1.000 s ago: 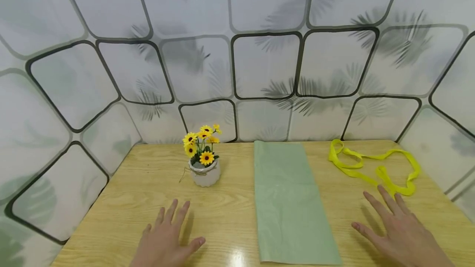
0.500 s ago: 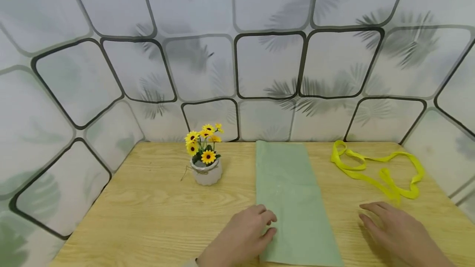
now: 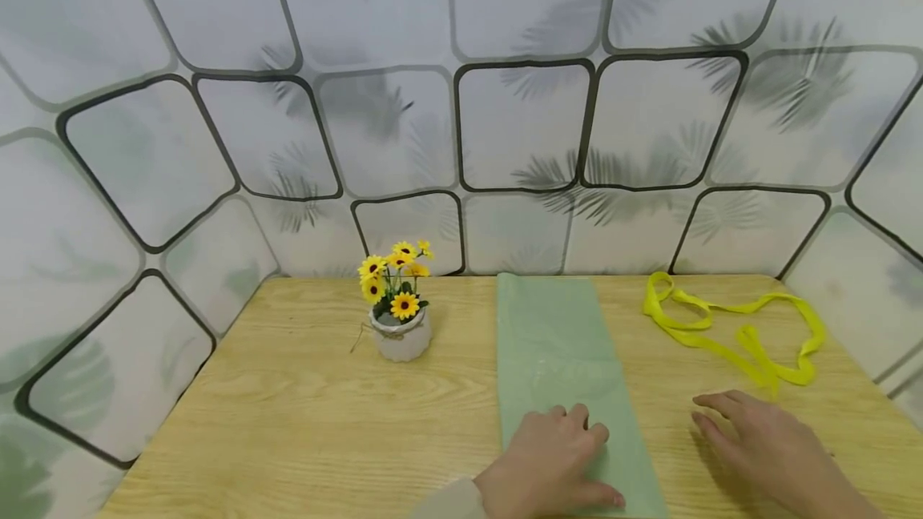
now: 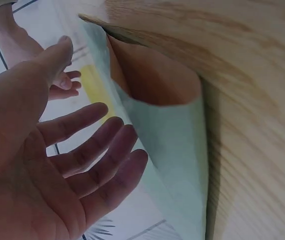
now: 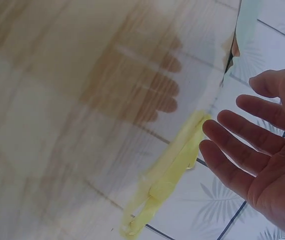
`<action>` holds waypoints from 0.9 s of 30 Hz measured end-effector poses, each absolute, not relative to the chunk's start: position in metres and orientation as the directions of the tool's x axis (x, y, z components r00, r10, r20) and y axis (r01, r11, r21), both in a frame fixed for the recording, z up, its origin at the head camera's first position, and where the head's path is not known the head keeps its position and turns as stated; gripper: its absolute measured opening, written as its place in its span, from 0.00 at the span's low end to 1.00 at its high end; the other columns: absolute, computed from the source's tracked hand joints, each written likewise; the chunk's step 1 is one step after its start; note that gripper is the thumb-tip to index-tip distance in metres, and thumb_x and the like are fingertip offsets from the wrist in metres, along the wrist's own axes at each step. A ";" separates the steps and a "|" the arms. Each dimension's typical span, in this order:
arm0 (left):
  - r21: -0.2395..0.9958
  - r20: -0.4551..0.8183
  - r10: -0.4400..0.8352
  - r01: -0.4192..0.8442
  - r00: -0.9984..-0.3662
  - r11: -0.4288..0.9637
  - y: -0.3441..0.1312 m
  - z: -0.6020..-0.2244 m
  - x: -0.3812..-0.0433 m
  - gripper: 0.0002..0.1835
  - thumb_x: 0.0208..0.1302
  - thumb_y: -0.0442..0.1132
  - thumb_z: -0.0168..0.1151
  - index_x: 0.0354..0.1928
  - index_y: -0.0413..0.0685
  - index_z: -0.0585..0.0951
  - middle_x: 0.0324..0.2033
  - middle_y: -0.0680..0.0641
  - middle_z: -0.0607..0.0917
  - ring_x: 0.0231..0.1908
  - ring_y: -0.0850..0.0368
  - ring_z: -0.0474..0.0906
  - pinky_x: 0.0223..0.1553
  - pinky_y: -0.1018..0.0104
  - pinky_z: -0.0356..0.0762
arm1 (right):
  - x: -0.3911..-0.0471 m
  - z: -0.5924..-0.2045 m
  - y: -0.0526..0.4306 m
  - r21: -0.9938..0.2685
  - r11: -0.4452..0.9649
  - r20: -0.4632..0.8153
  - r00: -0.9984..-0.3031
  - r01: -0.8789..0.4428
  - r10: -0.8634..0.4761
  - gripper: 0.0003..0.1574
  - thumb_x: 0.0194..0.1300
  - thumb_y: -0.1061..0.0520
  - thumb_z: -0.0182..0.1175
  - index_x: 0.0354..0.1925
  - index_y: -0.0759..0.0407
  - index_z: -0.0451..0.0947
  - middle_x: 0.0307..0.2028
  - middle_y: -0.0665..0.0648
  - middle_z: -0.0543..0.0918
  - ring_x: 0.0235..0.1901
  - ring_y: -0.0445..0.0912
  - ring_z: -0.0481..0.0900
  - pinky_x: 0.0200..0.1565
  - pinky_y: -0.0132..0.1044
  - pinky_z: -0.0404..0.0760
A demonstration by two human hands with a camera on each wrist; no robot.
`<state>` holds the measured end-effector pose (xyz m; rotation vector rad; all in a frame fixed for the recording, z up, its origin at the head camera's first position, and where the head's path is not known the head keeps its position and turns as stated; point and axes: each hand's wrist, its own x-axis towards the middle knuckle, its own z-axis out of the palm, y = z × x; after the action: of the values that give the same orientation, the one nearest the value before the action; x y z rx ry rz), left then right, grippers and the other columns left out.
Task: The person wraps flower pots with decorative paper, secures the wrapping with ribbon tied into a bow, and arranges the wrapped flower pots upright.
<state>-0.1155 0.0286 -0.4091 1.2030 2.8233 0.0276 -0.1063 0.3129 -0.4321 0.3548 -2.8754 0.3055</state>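
Note:
A flat pale-green paper bag [image 3: 551, 327] lies lengthwise on the wooden table. Its near end gapes a little in the left wrist view, where the brown inside of the bag [image 4: 175, 135] shows. Over the lower part of the bag is my left hand [image 3: 548, 459], fingers loosely bent and thumb spread, with nothing gripped. To the right of the bag, low over the table, hovers my right hand [image 3: 764, 443], its relaxed fingers holding nothing. Just beyond its fingertips lies a loose yellow ribbon [image 3: 796, 376], looped across the tabletop; the right wrist view shows the ribbon [image 5: 165, 180] too.
Left of the bag stands a small whitish pot [image 3: 402, 343] with yellow artificial sunflowers [image 3: 404, 305] and twine round its rim. A patterned cloth wall [image 3: 519, 126] borders the table [image 3: 288, 391] at the back and sides.
My left hand has moved right from the bare table on the left to over the bag. My right hand has drawn its spread fingers together, pointing leftward. Bag, ribbon and pot stay put.

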 end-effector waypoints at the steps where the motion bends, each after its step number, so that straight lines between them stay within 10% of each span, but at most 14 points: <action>1: 0.038 -0.066 0.722 0.721 -0.689 0.691 0.030 -0.410 -0.116 0.29 0.58 0.77 0.61 0.50 0.67 0.83 0.38 0.59 0.79 0.33 0.64 0.76 0.24 0.69 0.69 | -0.107 -0.432 0.313 -0.176 0.951 0.242 -0.947 -0.255 -0.209 0.12 0.62 0.55 0.72 0.45 0.55 0.88 0.40 0.54 0.90 0.28 0.44 0.84 0.29 0.44 0.84; 10: -0.072 -0.037 0.748 0.748 -0.663 0.660 0.028 -0.415 -0.121 0.25 0.59 0.74 0.62 0.45 0.66 0.80 0.36 0.60 0.77 0.29 0.66 0.71 0.23 0.71 0.66 | -0.111 -0.429 0.310 -0.191 0.956 0.193 -0.963 -0.223 -0.186 0.13 0.64 0.53 0.71 0.46 0.54 0.88 0.41 0.54 0.90 0.26 0.41 0.81 0.26 0.41 0.81; 15: -0.039 -0.029 0.756 0.756 -0.654 0.653 0.027 -0.415 -0.125 0.12 0.75 0.53 0.60 0.54 0.62 0.77 0.40 0.60 0.80 0.32 0.67 0.75 0.23 0.73 0.68 | -0.113 -0.429 0.310 -0.186 0.951 0.185 -0.959 -0.246 -0.212 0.11 0.64 0.53 0.71 0.45 0.54 0.88 0.40 0.52 0.90 0.31 0.45 0.85 0.32 0.45 0.85; 20: 0.103 -0.033 0.731 0.725 -0.682 0.681 0.024 -0.414 -0.130 0.41 0.71 0.37 0.64 0.79 0.61 0.54 0.44 0.55 0.83 0.25 0.66 0.73 0.21 0.75 0.70 | -0.116 -0.431 0.309 -0.226 0.918 0.131 -0.944 -0.325 -0.302 0.08 0.66 0.52 0.70 0.43 0.51 0.88 0.40 0.47 0.90 0.35 0.40 0.86 0.36 0.41 0.86; 27: 0.301 0.017 0.735 0.705 -0.678 0.642 0.010 -0.414 -0.136 0.41 0.69 0.31 0.61 0.79 0.55 0.54 0.46 0.52 0.84 0.29 0.66 0.74 0.27 0.76 0.72 | -0.119 -0.444 0.288 -0.263 0.659 0.380 -0.703 -0.705 -0.601 0.08 0.58 0.61 0.75 0.35 0.50 0.87 0.32 0.42 0.86 0.32 0.30 0.80 0.30 0.25 0.78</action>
<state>-0.1361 0.0098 -0.4144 1.2095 2.7494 0.4349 -0.1191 0.2885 -0.4443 1.0521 -2.6172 0.5768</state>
